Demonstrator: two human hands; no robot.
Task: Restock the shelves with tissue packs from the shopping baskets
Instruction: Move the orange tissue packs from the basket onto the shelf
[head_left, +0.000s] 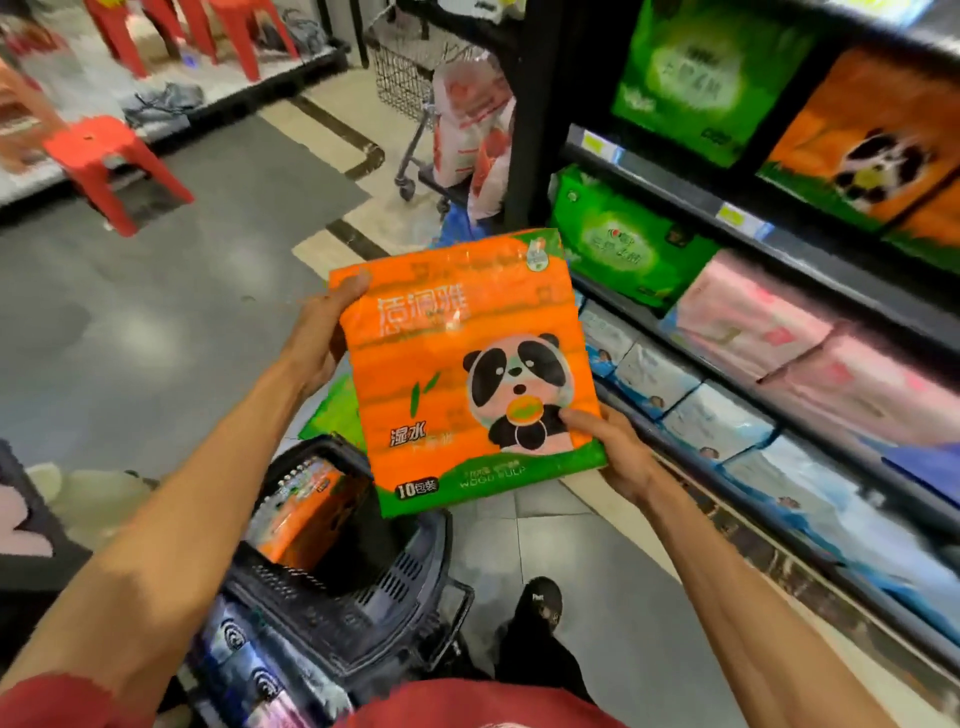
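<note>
Head view. Where the frame centres, a flat, square, orange film-wrapped tissue pack printed with a panda is held in the air above the floor. It sits between a black plastic shopping basket at lower centre and the black metal shelves along the right side.

The left hand grips the pack's upper left edge, with the thumb curled over the front face and the fingers hidden behind. The right hand grips the lower right corner, with the thumb pressed on the film beside the panda and the fingers underneath.

A second orange pack lies in the basket. Matching orange panda packs stand on the shelf at upper right. Green packs and pink packs fill the tier below them.

Handling, by judgement:
- **Weight and stiffness:** The pack is probably light for its size and soft. It would yield under pressure rather than break, and its contents should tolerate squeezing.
- **Surface:** The film is glossy and shows reflections, so it may slide under a loose fingertip pinch.
- **Best hold:** A grip at two diagonally opposite edges, as shown, with thumbs in front and fingers behind, looks the most secure. It also keeps the printed face outward for shelving.
- **Where to avoid:** A hold on the thin sealed margin alone risks stretching or tearing the wrap.
</note>
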